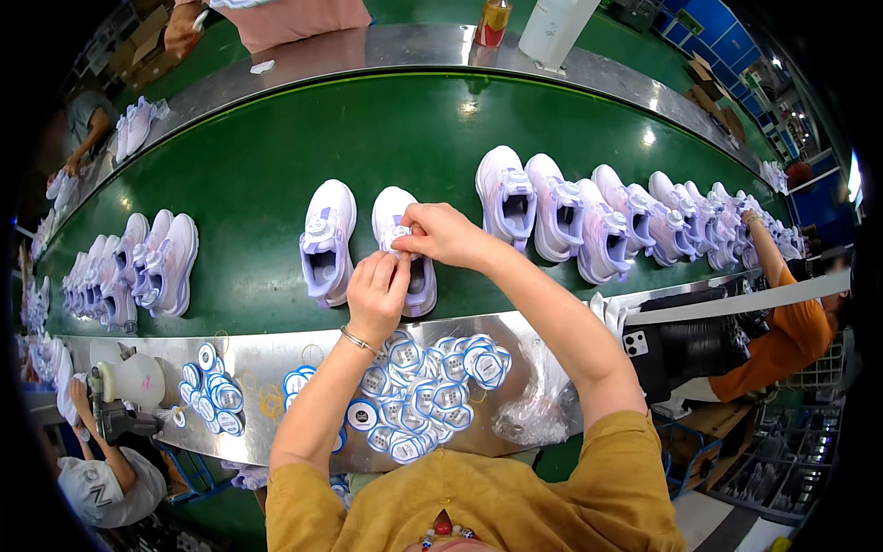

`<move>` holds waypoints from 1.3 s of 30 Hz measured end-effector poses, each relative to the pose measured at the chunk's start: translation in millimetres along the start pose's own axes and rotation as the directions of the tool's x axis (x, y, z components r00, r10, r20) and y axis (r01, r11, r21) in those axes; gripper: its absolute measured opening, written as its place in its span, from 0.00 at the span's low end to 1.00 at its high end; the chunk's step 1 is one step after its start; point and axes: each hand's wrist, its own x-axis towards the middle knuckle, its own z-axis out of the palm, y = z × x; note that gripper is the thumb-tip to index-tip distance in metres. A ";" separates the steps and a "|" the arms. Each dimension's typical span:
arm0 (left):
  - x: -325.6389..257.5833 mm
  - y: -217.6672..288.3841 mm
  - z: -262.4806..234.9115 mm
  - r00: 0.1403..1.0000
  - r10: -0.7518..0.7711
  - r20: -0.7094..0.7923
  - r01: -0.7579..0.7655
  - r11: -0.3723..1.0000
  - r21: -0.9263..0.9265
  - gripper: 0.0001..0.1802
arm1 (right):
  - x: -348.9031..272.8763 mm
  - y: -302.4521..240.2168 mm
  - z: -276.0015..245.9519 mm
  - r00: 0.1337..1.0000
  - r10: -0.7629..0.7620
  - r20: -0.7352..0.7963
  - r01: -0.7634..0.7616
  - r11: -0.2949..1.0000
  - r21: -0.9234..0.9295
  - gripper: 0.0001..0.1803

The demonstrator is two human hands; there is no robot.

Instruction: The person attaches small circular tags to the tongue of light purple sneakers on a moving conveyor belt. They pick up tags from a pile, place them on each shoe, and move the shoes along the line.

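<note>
I am looking down over both of my arms as they are reaching up from six o'clock toward the middle of the view. My right hand [443,235] is pinching a small round white dial on the top of a white and lilac shoe [402,247], with the fingers closed on it. My left hand [377,294] is sitting just below, at six o'clock of the right one, its fingers curled shut against the same shoe; I cannot tell whether something small is caught between them, because the knuckles are hiding it. The shoe is lying on the green belt [276,166], its heel and opening mostly covered by my hands. Its partner shoe [326,244] is lying just beside it at nine o'clock, untouched.

At six o'clock of my hands, a heap of round blue and white tags [432,391] is spreading over the steel table [276,363], partly hidden by my left forearm. A smaller heap of tags [213,388] is lying at eight o'clock. A crumpled clear plastic bag [533,414] is resting at four o'clock, hard to read through.

More shoes are running along the belt at three o'clock [589,221] and nine o'clock [147,262], shrinking into blur toward the rim. A co-worker in an orange sleeve [791,331] is reaching in at the right edge, mostly cut off.
</note>
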 end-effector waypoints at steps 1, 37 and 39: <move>-0.8 -0.3 0.1 1.000 -0.006 0.000 0.006 1.000 0.002 0.16 | -0.3 -0.5 3.6 0.999 0.005 -0.036 -0.007 0.999 -0.048 0.18; 29.7 -20.9 -9.7 0.674 -0.583 0.454 0.436 0.810 0.392 0.35 | -114.1 25.4 -47.0 0.788 0.215 -0.577 -0.596 0.500 -0.628 0.24; 37.1 -10.8 8.2 0.686 -0.594 0.420 0.437 0.798 0.416 0.30 | -129.1 13.5 -48.7 0.810 0.216 -0.546 -0.568 0.521 -0.637 0.26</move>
